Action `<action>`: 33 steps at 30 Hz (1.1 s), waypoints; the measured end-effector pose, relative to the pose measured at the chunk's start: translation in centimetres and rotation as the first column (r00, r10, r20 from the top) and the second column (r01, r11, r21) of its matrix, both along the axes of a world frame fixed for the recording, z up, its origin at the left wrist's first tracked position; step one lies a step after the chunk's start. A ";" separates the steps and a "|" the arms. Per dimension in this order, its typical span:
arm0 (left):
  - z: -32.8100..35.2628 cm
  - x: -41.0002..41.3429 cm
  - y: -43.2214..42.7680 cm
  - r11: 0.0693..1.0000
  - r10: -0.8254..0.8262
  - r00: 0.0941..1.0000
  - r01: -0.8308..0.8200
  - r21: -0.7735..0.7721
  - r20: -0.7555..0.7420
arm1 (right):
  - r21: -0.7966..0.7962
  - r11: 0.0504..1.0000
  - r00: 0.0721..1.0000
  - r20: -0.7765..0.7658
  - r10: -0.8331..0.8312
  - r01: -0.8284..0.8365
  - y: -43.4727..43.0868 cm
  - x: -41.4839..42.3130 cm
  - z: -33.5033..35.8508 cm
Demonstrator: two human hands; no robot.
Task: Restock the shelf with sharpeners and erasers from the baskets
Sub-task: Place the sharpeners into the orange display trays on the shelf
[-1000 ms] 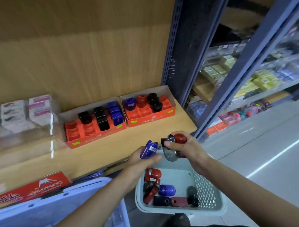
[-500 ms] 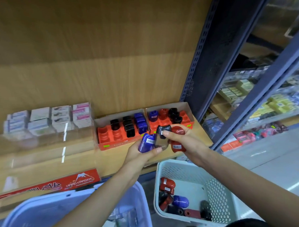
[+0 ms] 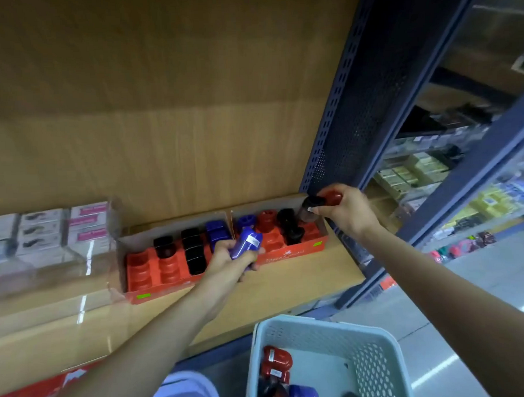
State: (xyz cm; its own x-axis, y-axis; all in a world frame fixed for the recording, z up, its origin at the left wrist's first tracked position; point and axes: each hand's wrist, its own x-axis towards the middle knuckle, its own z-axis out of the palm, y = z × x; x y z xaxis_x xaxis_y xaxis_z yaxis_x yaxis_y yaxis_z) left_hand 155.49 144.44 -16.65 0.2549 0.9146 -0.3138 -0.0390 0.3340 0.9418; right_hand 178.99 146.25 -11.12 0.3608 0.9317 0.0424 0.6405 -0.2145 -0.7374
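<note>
Wood is seen almost everywhere: a big wooden shelf (image 3: pixel 288 290) with a wooden wall behind it. A blue metal post (image 3: pixel 369 82) is seen at 1 o'clock. Low at 5 o'clock a pale basket (image 3: pixel 378 340) is seen, and a few red, blue and black sharpeners are left in it. The edge of a second basket (image 3: pixel 185 390) is seen at 6 o'clock. What is in it cannot be told.

Two red trays are set side by side on the shelf. The left tray (image 3: pixel 144 278) is about half filled, and many round holes at its 9 o'clock side are empty. The right tray (image 3: pixel 293 252) sits at 3 o'clock from it, with its front holes empty too. White eraser boxes (image 3: pixel 46 231) are stacked at 9 o'clock behind a clear guard.

The left hand (image 3: pixel 224 260) is curled round a blue sharpener (image 3: pixel 246 244), which is held just over the gap between the two trays. The right hand (image 3: pixel 345 209) is held at the far corner of the right tray. A black sharpener (image 3: pixel 307 209) is pinched in its fingertips over that corner, and a red sharpener (image 3: pixel 332 196) is tucked in the same hand.

The job looks only partly done. Three sharpeners are not yet put in holes, and more must be fetched from the basket. How much is left for the erasers cannot be told.
</note>
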 end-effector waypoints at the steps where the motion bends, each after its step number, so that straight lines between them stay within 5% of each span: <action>1: -0.6 0.5 0.4 1.000 0.005 1.000 -0.005 -0.010 -0.008 | -0.010 1.000 0.999 0.036 -0.014 0.014 0.9 0.9 -0.9; 6: -2.8 1.8 2.5 0.997 0.080 0.995 -0.081 -0.008 -0.054 | -0.022 1.000 0.991 0.136 0.015 -0.012 4.5 3.3 -4.8; 9: -3.0 1.9 3.2 0.988 0.103 0.989 -0.090 0.123 -0.107 | -0.036 0.997 0.979 0.190 0.076 -0.071 5.4 4.0 -6.2; 15: -1.7 0.5 6.3 0.903 0.157 0.869 0.066 0.425 -0.470 | -0.075 0.984 0.963 0.206 0.175 -0.163 6.6 4.6 -7.2; 22: -2.3 0.7 8.7 0.870 0.111 0.737 0.252 0.423 -0.666 | -0.227 0.942 0.777 0.535 0.332 -0.247 7.0 4.3 -7.1; 27: -3.1 1.4 8.3 0.800 0.170 0.639 0.355 0.483 -0.750 | -0.223 0.942 0.791 0.513 0.334 -0.253 6.8 4.1 -7.3; 33: -3.8 1.7 8.0 0.769 0.258 0.520 0.399 0.499 -0.814 | 0.023 0.991 0.956 0.269 0.117 -0.128 5.0 2.9 -7.6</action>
State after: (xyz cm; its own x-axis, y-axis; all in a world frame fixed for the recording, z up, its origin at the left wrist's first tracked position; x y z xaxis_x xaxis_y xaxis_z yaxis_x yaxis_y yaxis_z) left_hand 157.14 152.42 -20.45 0.2607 0.9529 0.1552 0.8241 -0.3034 0.4783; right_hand 181.91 151.26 -18.74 0.2142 0.9637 0.1595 0.8344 -0.0956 -0.5428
